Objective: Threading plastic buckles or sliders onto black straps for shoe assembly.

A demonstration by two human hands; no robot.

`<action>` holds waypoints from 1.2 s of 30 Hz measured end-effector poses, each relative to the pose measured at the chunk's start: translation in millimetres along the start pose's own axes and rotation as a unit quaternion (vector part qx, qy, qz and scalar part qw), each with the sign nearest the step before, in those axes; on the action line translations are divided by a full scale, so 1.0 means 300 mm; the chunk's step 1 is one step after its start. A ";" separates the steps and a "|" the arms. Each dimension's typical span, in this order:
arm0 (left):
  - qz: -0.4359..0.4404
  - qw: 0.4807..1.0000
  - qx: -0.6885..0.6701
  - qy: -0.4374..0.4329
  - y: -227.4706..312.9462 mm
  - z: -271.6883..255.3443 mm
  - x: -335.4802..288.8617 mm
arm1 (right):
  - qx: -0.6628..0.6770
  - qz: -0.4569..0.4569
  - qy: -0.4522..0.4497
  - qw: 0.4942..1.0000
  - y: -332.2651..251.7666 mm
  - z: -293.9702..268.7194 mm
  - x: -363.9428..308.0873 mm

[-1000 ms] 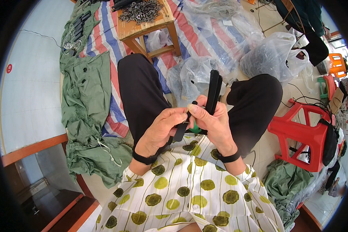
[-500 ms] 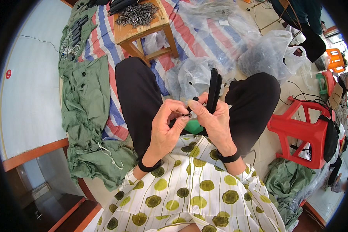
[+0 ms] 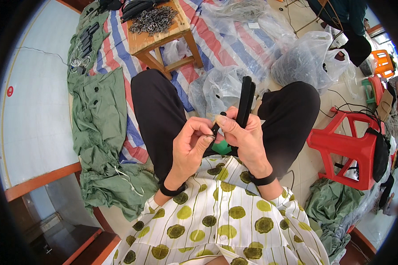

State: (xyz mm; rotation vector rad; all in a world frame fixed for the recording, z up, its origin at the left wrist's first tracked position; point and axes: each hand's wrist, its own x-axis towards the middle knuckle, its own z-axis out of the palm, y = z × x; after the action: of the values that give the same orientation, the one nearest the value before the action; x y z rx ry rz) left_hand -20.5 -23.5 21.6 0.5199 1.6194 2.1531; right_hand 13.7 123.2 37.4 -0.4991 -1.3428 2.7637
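Note:
Over my lap, both hands meet at a small dark fitting. My left hand pinches a small ring-like metal piece between thumb and fingertips, against the narrow black end of a part. My right hand grips long black bar-shaped pieces with rounded tips, which stick up past its fingers. Its thumb and forefinger press on the narrow black end beside my left fingertips. How the metal piece joins the black part is too small to make out. A green thing shows partly below my hands.
A wooden stool ahead carries a heap of metal rings or hooks and black pieces. Clear plastic bags lie on the striped sheet and floor. Green cloth spreads at left; a red plastic stool stands at right.
My left fingers have shifted slightly, and more of the narrow black end and metal piece now shows between my hands. The long black pieces have turned a little, appearing closer together.

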 end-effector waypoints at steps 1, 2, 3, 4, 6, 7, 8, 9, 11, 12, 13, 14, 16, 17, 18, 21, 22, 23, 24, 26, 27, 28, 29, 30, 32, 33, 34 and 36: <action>0.000 1.000 0.000 -0.001 0.002 0.005 0.002 | 0.000 -0.001 0.000 1.000 0.002 -0.007 0.002; 0.022 0.999 0.035 0.001 0.003 0.009 0.003 | 0.020 0.013 -0.010 1.000 0.006 -0.019 0.006; 0.043 0.997 0.069 0.003 0.004 0.011 0.004 | 0.039 0.027 -0.020 0.999 0.007 -0.025 0.008; 0.043 0.997 0.069 0.002 0.002 0.009 0.003 | 0.040 0.027 -0.020 0.999 0.006 -0.023 0.008; 0.058 0.992 0.112 0.000 -0.004 0.003 -0.001 | 0.048 0.043 -0.002 0.998 0.006 -0.016 0.009; 0.058 0.992 0.112 0.000 -0.004 0.005 -0.002 | 0.048 0.043 -0.002 0.998 0.006 -0.017 0.010; 0.070 0.989 0.131 -0.001 -0.003 0.007 -0.002 | 0.076 0.064 0.000 0.995 0.006 -0.019 0.012; 0.081 0.985 0.150 -0.001 -0.002 0.008 -0.003 | 0.104 0.085 0.002 0.991 0.007 -0.019 0.013; 0.094 0.983 0.155 0.001 -0.003 0.009 -0.003 | 0.112 0.086 0.001 0.990 0.012 -0.017 0.011; 0.107 0.981 0.160 0.002 -0.002 0.009 -0.002 | 0.120 0.086 0.000 0.989 0.014 -0.016 0.012; 0.107 0.981 0.160 0.002 -0.003 0.007 -0.002 | 0.120 0.086 0.000 0.989 0.015 -0.017 0.012; 0.112 0.979 0.168 0.000 -0.006 0.003 -0.003 | 0.115 0.081 -0.005 0.990 0.017 -0.020 0.013; 0.115 0.978 0.176 -0.001 -0.009 0.002 -0.004 | 0.110 0.077 -0.010 0.991 0.018 -0.019 0.014; 0.103 0.983 0.149 0.001 -0.009 0.004 -0.003 | 0.098 0.069 -0.011 0.993 0.015 -0.014 0.014; 0.091 0.988 0.121 0.004 -0.009 0.005 -0.004 | 0.087 0.061 -0.011 0.994 0.013 -0.009 0.013; 0.062 0.998 0.031 0.009 -0.035 0.007 -0.008 | 0.065 0.049 -0.008 0.997 0.007 -0.003 0.015; 0.062 0.998 0.031 0.010 -0.038 0.007 -0.009 | 0.065 0.049 -0.008 0.997 0.010 -0.005 0.015; 0.058 0.998 0.028 0.011 -0.040 0.006 -0.011 | 0.064 0.050 -0.009 0.997 0.016 -0.009 0.016; 0.055 0.998 0.024 0.013 -0.042 0.006 -0.012 | 0.063 0.052 -0.009 0.997 0.019 -0.013 0.017; 0.060 0.998 0.031 0.014 -0.043 0.007 -0.011 | 0.062 0.047 -0.006 0.997 0.020 -0.010 0.017; 0.065 0.997 0.037 0.014 -0.042 0.007 -0.011 | 0.061 0.043 -0.004 0.997 0.021 -0.009 0.016; 0.065 0.997 0.037 0.014 -0.041 0.008 -0.011 | 0.062 0.043 -0.004 0.997 0.021 -0.010 0.016; 0.069 0.996 0.048 0.016 -0.040 0.009 -0.011 | 0.061 0.042 -0.004 0.997 0.022 -0.010 0.015; 0.072 0.996 0.058 0.018 -0.039 0.010 -0.011 | 0.059 0.041 -0.004 0.997 0.022 -0.010 0.014; 0.069 0.996 0.055 0.021 -0.043 0.010 -0.012 | 0.052 0.031 -0.003 0.998 0.024 -0.010 0.014; 0.066 0.996 0.053 0.025 -0.043 0.009 -0.013 | 0.045 0.020 -0.002 0.999 0.027 -0.009 0.014; 0.066 0.996 0.053 0.025 -0.042 0.008 -0.015 | 0.045 0.020 -0.002 0.999 0.029 -0.011 0.014; 0.048 0.996 0.071 0.032 -0.038 0.004 -0.019 | 0.028 0.027 -0.003 0.999 0.032 -0.018 0.014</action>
State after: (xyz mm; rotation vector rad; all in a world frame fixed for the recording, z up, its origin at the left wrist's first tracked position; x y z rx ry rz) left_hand -14.0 -22.5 10.7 0.5869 1.8269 2.1532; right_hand 12.4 121.9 25.6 -0.5313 -1.2667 2.8390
